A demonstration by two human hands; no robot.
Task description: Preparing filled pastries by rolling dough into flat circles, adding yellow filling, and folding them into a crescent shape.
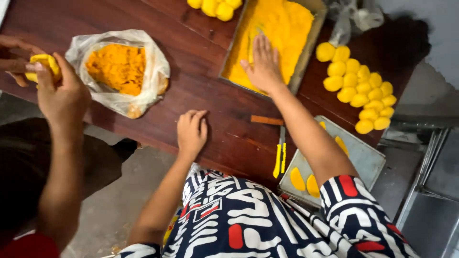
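My right hand (263, 64) lies flat with fingers spread on a slab of yellow dough (282, 28) inside a metal tray (306, 64). My left hand (192, 131) rests on the dark wooden table (201, 86) near its front edge, fingers curled together, holding nothing. At the left, another person's hand (62, 95) pinches a small yellow dough piece (45, 64) together with their other hand (12, 55).
An open plastic bag of orange filling (119, 67) lies at the left. Several yellow dough balls (358, 91) sit at the right, more (215, 7) at the top. A yellow utility knife (279, 153), a wooden stick (267, 120) and a flat tray with yellow slices (363, 157) lie near me.
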